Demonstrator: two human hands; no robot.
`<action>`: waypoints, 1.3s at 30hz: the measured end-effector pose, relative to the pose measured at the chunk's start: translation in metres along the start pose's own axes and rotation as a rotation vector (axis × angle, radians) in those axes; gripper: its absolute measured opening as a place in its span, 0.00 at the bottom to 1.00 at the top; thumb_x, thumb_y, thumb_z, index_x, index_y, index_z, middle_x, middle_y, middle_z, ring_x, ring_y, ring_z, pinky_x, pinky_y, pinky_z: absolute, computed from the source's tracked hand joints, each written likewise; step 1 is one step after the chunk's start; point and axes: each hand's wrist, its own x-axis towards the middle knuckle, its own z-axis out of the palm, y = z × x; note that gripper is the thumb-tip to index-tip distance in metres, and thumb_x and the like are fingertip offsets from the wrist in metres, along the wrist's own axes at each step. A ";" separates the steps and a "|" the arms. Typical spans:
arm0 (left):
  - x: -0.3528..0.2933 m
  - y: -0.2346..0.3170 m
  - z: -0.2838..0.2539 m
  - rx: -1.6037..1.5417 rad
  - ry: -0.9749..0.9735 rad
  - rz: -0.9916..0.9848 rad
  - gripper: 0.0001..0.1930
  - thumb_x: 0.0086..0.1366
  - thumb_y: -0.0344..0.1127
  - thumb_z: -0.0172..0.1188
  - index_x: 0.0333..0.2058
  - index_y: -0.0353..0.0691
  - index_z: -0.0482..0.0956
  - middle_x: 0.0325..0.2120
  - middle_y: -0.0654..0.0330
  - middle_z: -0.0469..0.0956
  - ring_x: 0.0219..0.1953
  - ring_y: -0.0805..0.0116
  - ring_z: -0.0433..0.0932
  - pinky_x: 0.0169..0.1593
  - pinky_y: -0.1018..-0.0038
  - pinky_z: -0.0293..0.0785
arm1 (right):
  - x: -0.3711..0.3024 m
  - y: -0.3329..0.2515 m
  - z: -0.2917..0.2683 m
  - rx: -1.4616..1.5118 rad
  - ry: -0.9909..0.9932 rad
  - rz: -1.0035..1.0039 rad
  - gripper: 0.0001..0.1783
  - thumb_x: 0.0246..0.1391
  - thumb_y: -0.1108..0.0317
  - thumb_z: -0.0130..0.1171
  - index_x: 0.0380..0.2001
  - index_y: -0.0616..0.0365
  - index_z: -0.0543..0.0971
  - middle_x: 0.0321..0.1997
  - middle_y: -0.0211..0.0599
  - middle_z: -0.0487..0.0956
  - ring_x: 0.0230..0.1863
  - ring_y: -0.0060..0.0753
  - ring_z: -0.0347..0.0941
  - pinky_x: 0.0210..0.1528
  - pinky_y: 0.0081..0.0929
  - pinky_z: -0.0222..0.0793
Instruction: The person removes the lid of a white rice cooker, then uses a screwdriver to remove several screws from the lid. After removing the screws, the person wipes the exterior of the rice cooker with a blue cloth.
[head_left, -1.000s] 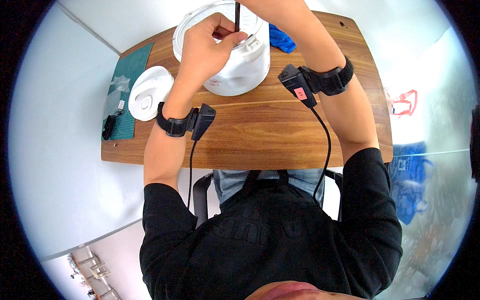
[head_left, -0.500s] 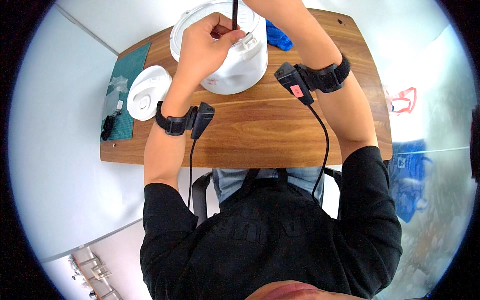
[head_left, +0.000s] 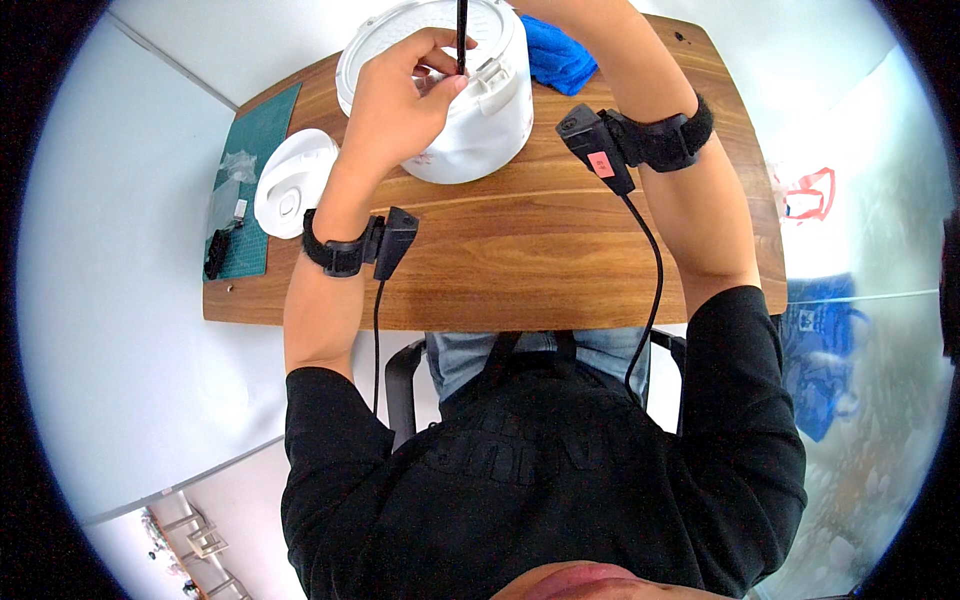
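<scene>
Head view: the desk [head_left: 560,270] has a brown wood-grain top with rounded corners. A white cooker [head_left: 475,150], drum-shaped, smooth and glossy, stands at the far edge of the desk, left of its middle. Its round top has a raised rim and a patterned surface; a pale catch [head_left: 493,76] projects from the near side of that rim. A blue cloth [head_left: 556,62], soft and rumpled, lies just right of the cooker. Toward the left edge, a rounded white cover [head_left: 290,190] with a moulded handle lies just beside the green mat [head_left: 270,120], which bears a crumpled clear plastic bag [head_left: 236,167].

The left hand [head_left: 400,105] is over the near left part of the cooker's top, fingers bent, thumb extended toward the catch. A thin black rod [head_left: 461,35] points down, its lower end at the thumb tip; whether the fingers grasp it cannot be told. The right forearm [head_left: 640,60] crosses the far edge; the right hand lies beyond the upper border, so the state of its fingers cannot be told
</scene>
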 end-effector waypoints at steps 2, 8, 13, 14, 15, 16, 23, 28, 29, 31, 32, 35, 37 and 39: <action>-0.004 0.004 -0.001 0.038 0.027 -0.046 0.10 0.60 0.24 0.67 0.41 0.37 0.83 0.41 0.63 0.86 0.38 0.72 0.81 0.50 0.71 0.77 | 0.000 -0.005 0.005 -0.099 -0.050 0.018 0.32 0.52 0.71 0.70 0.56 0.75 0.69 0.35 0.49 0.81 0.37 0.35 0.79 0.40 0.32 0.76; -0.006 -0.003 0.001 0.068 0.068 -0.001 0.13 0.60 0.27 0.69 0.44 0.42 0.85 0.29 0.59 0.84 0.34 0.66 0.83 0.42 0.71 0.81 | 0.000 -0.013 0.000 0.110 -0.047 0.157 0.33 0.52 0.75 0.68 0.58 0.77 0.68 0.33 0.48 0.81 0.32 0.35 0.78 0.38 0.31 0.76; -0.004 0.002 0.004 0.168 0.142 0.133 0.11 0.60 0.27 0.69 0.43 0.42 0.86 0.30 0.58 0.84 0.34 0.64 0.82 0.40 0.69 0.80 | 0.002 -0.012 -0.004 0.364 -0.006 0.174 0.31 0.51 0.79 0.65 0.58 0.77 0.68 0.34 0.47 0.83 0.33 0.33 0.79 0.37 0.30 0.75; -0.002 0.004 0.004 0.182 0.154 0.161 0.11 0.60 0.28 0.69 0.42 0.42 0.86 0.31 0.58 0.84 0.34 0.64 0.82 0.40 0.69 0.79 | 0.002 -0.010 -0.007 0.397 0.000 0.161 0.31 0.50 0.80 0.64 0.58 0.76 0.68 0.34 0.46 0.83 0.33 0.32 0.79 0.36 0.29 0.75; -0.002 0.008 0.004 0.156 0.153 0.146 0.11 0.61 0.27 0.68 0.43 0.42 0.86 0.31 0.58 0.84 0.34 0.63 0.82 0.40 0.69 0.79 | 0.003 -0.011 -0.010 0.430 0.007 0.148 0.31 0.50 0.80 0.64 0.58 0.76 0.69 0.34 0.46 0.83 0.34 0.32 0.80 0.36 0.29 0.74; -0.002 0.013 0.004 0.129 0.152 0.129 0.11 0.61 0.26 0.67 0.43 0.42 0.86 0.31 0.57 0.84 0.34 0.62 0.82 0.40 0.68 0.79 | 0.003 -0.013 -0.013 0.403 0.036 0.160 0.28 0.50 0.80 0.65 0.56 0.76 0.70 0.35 0.45 0.83 0.34 0.31 0.80 0.37 0.27 0.73; 0.000 0.034 0.041 -0.211 0.028 -0.060 0.16 0.64 0.21 0.66 0.51 0.36 0.82 0.33 0.66 0.80 0.35 0.80 0.77 0.43 0.81 0.76 | -0.025 0.007 -0.079 0.340 0.115 0.114 0.23 0.51 0.79 0.66 0.52 0.70 0.75 0.36 0.45 0.84 0.35 0.33 0.81 0.39 0.28 0.75; 0.000 0.029 0.090 0.034 -0.144 0.132 0.18 0.59 0.22 0.65 0.49 0.40 0.82 0.31 0.56 0.82 0.34 0.62 0.82 0.41 0.68 0.80 | -0.062 0.034 -0.109 0.256 0.255 0.260 0.30 0.51 0.78 0.66 0.59 0.70 0.72 0.36 0.43 0.84 0.36 0.32 0.81 0.40 0.28 0.74; 0.001 0.027 0.100 0.043 -0.195 0.112 0.18 0.59 0.22 0.65 0.49 0.40 0.82 0.30 0.56 0.82 0.34 0.61 0.82 0.41 0.68 0.80 | -0.067 0.040 -0.116 0.243 0.254 0.290 0.31 0.51 0.78 0.66 0.59 0.71 0.71 0.36 0.43 0.84 0.35 0.31 0.80 0.40 0.28 0.74; 0.004 0.025 0.120 0.065 -0.298 0.076 0.19 0.59 0.22 0.66 0.50 0.40 0.82 0.29 0.55 0.82 0.34 0.60 0.82 0.41 0.67 0.80 | -0.077 0.052 -0.128 0.218 0.253 0.345 0.32 0.51 0.77 0.67 0.60 0.71 0.70 0.36 0.41 0.84 0.35 0.30 0.80 0.40 0.27 0.73; 0.007 0.021 0.131 0.048 -0.323 0.073 0.19 0.57 0.22 0.67 0.49 0.39 0.82 0.29 0.55 0.82 0.34 0.59 0.82 0.40 0.66 0.79 | -0.082 0.058 -0.132 0.209 0.255 0.340 0.33 0.52 0.77 0.67 0.61 0.72 0.70 0.35 0.40 0.84 0.34 0.29 0.80 0.39 0.27 0.74; 0.016 0.008 0.154 0.080 -0.433 0.054 0.19 0.56 0.22 0.67 0.48 0.38 0.83 0.29 0.54 0.82 0.34 0.59 0.82 0.41 0.65 0.79 | -0.091 0.082 -0.133 0.208 0.273 0.361 0.33 0.52 0.78 0.67 0.61 0.72 0.69 0.34 0.40 0.84 0.33 0.28 0.80 0.37 0.25 0.74; 0.022 0.002 0.168 0.106 -0.478 0.006 0.19 0.55 0.21 0.68 0.47 0.38 0.83 0.29 0.54 0.82 0.34 0.59 0.82 0.42 0.65 0.78 | -0.095 0.088 -0.130 0.197 0.259 0.388 0.33 0.52 0.79 0.67 0.61 0.73 0.69 0.35 0.40 0.85 0.34 0.27 0.81 0.35 0.26 0.75; 0.026 -0.002 0.177 0.113 -0.524 -0.036 0.19 0.54 0.21 0.68 0.46 0.37 0.84 0.29 0.53 0.82 0.34 0.59 0.82 0.42 0.65 0.78 | -0.097 0.086 -0.127 0.090 0.257 0.434 0.32 0.53 0.79 0.67 0.61 0.73 0.69 0.35 0.41 0.85 0.34 0.28 0.81 0.35 0.27 0.76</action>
